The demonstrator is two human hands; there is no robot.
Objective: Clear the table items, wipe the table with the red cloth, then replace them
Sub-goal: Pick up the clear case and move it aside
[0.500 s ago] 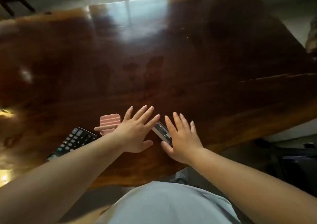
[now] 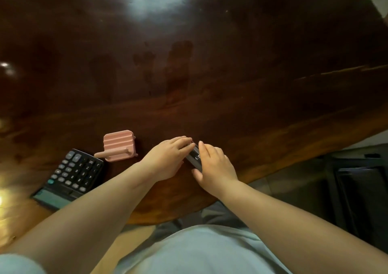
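My left hand and right hand close from either side on a small dark gadget lying on the desk near its front edge. Both hands are partly curled, fingertips touching the gadget's ends and long sides; it is not lifted, so I judge this a light pinch, not a firm grip. What the gadget is I cannot tell; it is mostly hidden.

Handling, by my judgement: it looks rigid, small and light, with smooth faces that may slip. Best held across its long sides, thumb against fingers.

To the left lie a pink ribbed holder and, nearer me, a black calculator, just beside each other. Both look stiff and light. The calculator is flat; I would take it by its edges.

The desk is dark polished wood, glossy, with glare at the far side and dull smudges toward the middle. No red cloth is in view. The room is dim; dark furniture stands at the right.
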